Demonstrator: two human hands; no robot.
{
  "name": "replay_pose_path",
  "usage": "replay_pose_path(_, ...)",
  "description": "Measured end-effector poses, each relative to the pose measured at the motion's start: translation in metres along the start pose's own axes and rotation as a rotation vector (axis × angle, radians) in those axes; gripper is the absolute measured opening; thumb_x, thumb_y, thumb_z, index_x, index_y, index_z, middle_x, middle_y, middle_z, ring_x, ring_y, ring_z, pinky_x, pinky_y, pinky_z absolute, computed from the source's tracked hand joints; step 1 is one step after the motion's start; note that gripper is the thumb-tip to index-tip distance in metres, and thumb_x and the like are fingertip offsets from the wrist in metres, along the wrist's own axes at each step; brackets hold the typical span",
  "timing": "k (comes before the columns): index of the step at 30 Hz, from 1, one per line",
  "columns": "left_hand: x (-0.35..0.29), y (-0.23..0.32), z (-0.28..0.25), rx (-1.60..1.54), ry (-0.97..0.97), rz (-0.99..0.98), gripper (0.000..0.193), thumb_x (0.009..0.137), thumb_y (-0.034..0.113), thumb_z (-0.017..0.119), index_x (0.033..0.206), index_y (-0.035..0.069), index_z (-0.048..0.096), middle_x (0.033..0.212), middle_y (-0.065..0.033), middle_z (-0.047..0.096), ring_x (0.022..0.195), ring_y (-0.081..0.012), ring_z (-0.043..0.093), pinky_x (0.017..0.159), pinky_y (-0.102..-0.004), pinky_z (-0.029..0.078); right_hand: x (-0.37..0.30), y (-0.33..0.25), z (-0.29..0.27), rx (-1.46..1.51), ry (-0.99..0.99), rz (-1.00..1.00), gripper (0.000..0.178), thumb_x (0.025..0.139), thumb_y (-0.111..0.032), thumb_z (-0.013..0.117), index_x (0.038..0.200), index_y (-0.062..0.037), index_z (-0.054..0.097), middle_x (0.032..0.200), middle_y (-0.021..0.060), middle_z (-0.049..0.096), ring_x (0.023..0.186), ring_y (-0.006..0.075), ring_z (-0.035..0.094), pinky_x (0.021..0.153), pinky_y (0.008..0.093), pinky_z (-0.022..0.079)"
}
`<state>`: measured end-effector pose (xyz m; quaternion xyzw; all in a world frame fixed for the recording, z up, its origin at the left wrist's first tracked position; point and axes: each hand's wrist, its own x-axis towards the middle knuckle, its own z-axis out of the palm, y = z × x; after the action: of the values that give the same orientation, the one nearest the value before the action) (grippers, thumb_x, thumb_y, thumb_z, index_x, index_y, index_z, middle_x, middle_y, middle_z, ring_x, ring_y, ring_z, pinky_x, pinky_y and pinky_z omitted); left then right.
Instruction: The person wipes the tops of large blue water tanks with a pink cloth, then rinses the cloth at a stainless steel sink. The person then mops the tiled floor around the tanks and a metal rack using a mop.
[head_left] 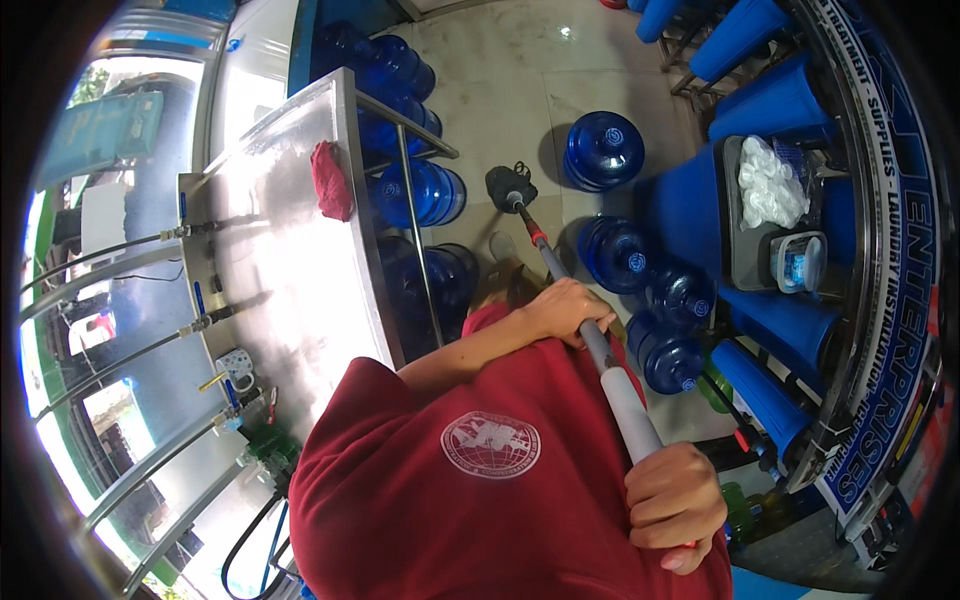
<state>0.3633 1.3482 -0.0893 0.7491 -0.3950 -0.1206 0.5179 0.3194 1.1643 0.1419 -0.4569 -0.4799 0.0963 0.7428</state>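
Observation:
Both my hands are closed around the long grey pole of a mop (549, 260). My left hand (570, 312) grips it partway down, with the arm reaching across my red shirt. Higher up, on the pale handle section, my right hand (676, 505) is wrapped round the top end. The dark grey mop head (511, 187) rests on the tiled floor ahead of me. To its right stands a blue water jug (603, 150). More blue jugs (425, 192) stand to its left.
At left is a shiny steel table (270, 230) with a red cloth (331, 181), hoses and valves. Several blue jugs (615, 255) crowd the right side, by a blue container with a grey top (750, 255) holding a plastic bag (770, 185) and clear tub (797, 262). Blue cylinders (770, 100) line the right.

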Motion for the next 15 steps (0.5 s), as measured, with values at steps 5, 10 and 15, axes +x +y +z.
replay_pose_path(5, -0.005, -0.025, -0.019, 0.196, 0.027, -0.129, 0.027, 0.085, 0.022, 0.065, 0.062, 0.01, 0.057, 0.056, -0.011, 0.056, 0.055, -0.0365, 0.059, 0.054, -0.0475, 0.046, -0.01, 0.031, -0.001, -0.091, 0.158, -0.08, 0.016, 0.072, -0.016, 0.055, 0.062, -0.0035, 0.055, 0.054, 0.0046, 0.043, 0.041, 0.0204, 0.039, 0.039, 0.0339, 0.031)
replay_pose_path(10, -0.007, -0.089, -0.065, 0.5, 0.139, -0.335, 0.012, 0.082, 0.02, 0.065, 0.076, 0.01, 0.063, 0.079, -0.0113, 0.065, 0.078, -0.0373, 0.065, 0.068, -0.0459, 0.052, -0.005, 0.093, -0.015, -0.266, 0.236, 0.074, 0.018, 0.073, -0.014, 0.048, 0.063, -0.0023, 0.058, 0.053, 0.0074, 0.048, 0.044, 0.0248, 0.045, 0.046, 0.0379, 0.037)
replay_pose_path(15, -0.003, -0.183, -0.141, 0.578, 0.225, -0.535, 0.034, 0.083, 0.016, 0.063, 0.116, 0.011, 0.058, 0.12, -0.016, 0.06, 0.107, -0.0395, 0.062, 0.087, -0.0453, 0.053, 0.03, 0.193, -0.053, -0.311, 0.275, 0.081, 0.011, 0.073, -0.012, 0.05, 0.067, -0.0056, 0.058, 0.059, 0.0098, 0.054, 0.052, 0.0295, 0.051, 0.056, 0.0405, 0.043)
